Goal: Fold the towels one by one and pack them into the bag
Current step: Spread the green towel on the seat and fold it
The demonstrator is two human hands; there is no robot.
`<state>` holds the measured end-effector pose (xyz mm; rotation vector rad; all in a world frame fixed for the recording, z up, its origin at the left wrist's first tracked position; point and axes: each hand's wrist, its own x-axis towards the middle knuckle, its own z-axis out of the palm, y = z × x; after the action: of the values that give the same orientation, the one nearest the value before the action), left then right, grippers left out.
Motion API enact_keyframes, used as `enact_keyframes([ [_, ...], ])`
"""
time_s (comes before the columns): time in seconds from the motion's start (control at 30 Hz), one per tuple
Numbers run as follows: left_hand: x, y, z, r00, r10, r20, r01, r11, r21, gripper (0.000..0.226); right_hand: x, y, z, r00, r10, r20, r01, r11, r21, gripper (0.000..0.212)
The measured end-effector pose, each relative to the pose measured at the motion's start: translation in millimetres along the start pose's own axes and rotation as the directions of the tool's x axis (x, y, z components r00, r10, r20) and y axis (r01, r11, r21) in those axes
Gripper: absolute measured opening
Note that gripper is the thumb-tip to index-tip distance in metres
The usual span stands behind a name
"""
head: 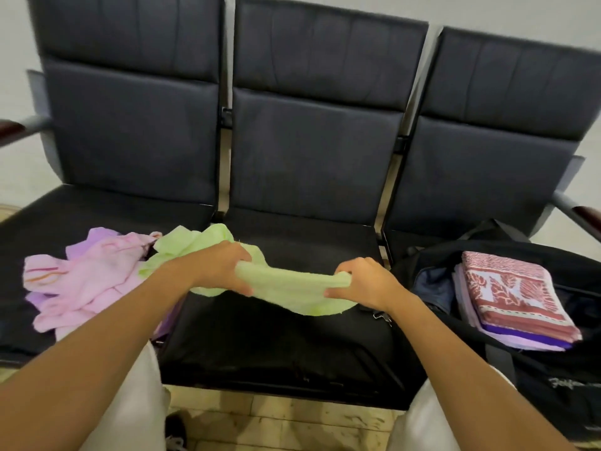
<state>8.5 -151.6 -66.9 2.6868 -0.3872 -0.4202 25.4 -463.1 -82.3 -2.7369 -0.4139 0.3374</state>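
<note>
The limp light-green terry towel [292, 288] is pinched taut between left hand [221, 265] and right hand [361, 281], and its trailing end could be snagged on the crumpled pink towel pile [87, 281].

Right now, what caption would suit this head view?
Both hands, left and right, stretch a green towel over a seat, beside a bag holding folded towels.

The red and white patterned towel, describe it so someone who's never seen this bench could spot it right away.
Start at the row of three dark seats and go to the rightmost one, where an open black bag sits. The red and white patterned towel lies folded on top of the stack inside it. Unlike the plain lilac and purple towels beneath, it carries a leafy red print.
</note>
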Motion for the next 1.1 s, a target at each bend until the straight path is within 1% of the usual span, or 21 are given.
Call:
enact_keyframes([
  [0.03,-6.5,2.9,-6.8,1.000,0.008,-0.005,-0.007,0.996,0.089,0.023,-5.4,-2.4,-4.2,1.000,-0.001,-0.017,0.001,1.000,-0.005,0.031],
  [0.07,-9.7,4.9,-13.0,1.000,0.007,-0.010,-0.006,0.990,0.141,0.020,-9.9,-5.2,-8.3,0.999,0.005,-0.040,-0.004,0.999,0.037,0.020],
  [0.1,-12.3,8.7,-19.8,1.000,0.003,-0.014,-0.001,0.987,0.163,0.019,-13.4,-8.4,-13.4,0.998,0.013,-0.064,-0.007,0.995,0.097,0.016],
  [0.17,-23.9,22.3,-42.2,0.999,-0.015,-0.048,0.025,0.979,0.202,0.023,-22.8,-19.7,-35.4,0.990,0.033,-0.139,-0.008,0.984,0.180,0.032],
  [0.2,-27.2,29.3,-51.7,0.998,-0.015,-0.065,0.029,0.976,0.217,0.024,-25.1,-25.1,-46.3,0.984,0.045,-0.173,-0.009,0.979,0.204,0.034],
  [0.3,-45.7,54.5,-91.6,0.988,0.051,-0.143,-0.013,0.967,0.255,0.021,-42.9,-50.1,-89.6,0.961,0.051,-0.272,0.009,0.977,0.213,0.033],
  [0.4,-67.2,75.7,-125.1,0.948,0.085,-0.308,-0.037,0.987,0.158,0.019,-66.2,-70.9,-125.2,0.928,0.014,-0.371,0.081,0.968,0.239,0.040],
  [0.47,-80.0,86.5,-142.1,0.908,0.102,-0.407,-0.067,0.993,0.099,0.020,-81.1,-81.8,-145.5,0.913,-0.031,-0.406,0.125,0.970,0.207,0.042],
  [0.57,-95.7,97.8,-162.4,0.866,0.149,-0.478,-0.126,0.989,0.080,0.028,-98.0,-97.3,-172.0,0.880,-0.083,-0.467,0.107,0.994,0.024,0.040],
  [0.63,-108.7,105.7,-176.0,0.853,0.187,-0.487,-0.155,0.982,0.105,0.034,-111.3,-110.7,-189.3,0.868,-0.099,-0.486,0.054,0.993,-0.107,0.034],
  [0.67,-117.6,109.6,-182.0,0.849,0.202,-0.488,-0.163,0.979,0.122,0.037,-120.1,-118.1,-196.8,0.870,-0.112,-0.480,0.037,0.986,-0.164,0.035],
  [0.73,-134.7,115.2,-194.2,0.848,0.212,-0.485,-0.173,0.977,0.124,0.038,-136.3,-130.5,-211.0,0.871,-0.128,-0.474,0.026,0.976,-0.216,0.037],
  [0.8,-149.9,120.5,-208.3,0.848,0.215,-0.484,-0.175,0.976,0.127,0.030,-151.4,-140.5,-225.1,0.848,-0.129,-0.514,0.029,0.980,-0.197,0.037],
  [0.9,-171.4,134.8,-231.5,0.839,0.245,-0.487,-0.201,0.969,0.141,0.018,-169.8,-155.0,-249.5,0.817,-0.103,-0.568,0.058,0.994,-0.098,0.038],
  [1.03,-190.0,148.0,-252.5,0.821,0.283,-0.496,-0.254,0.959,0.127,0.019,-184.2,-164.6,-270.2,0.821,-0.061,-0.568,0.059,0.998,-0.021,0.034],
  [1.1,-195.4,152.6,-258.7,0.823,0.277,-0.496,-0.246,0.961,0.129,0.018,-189.5,-163.5,-275.7,0.820,-0.048,-0.570,0.091,0.995,0.047,0.025],
])
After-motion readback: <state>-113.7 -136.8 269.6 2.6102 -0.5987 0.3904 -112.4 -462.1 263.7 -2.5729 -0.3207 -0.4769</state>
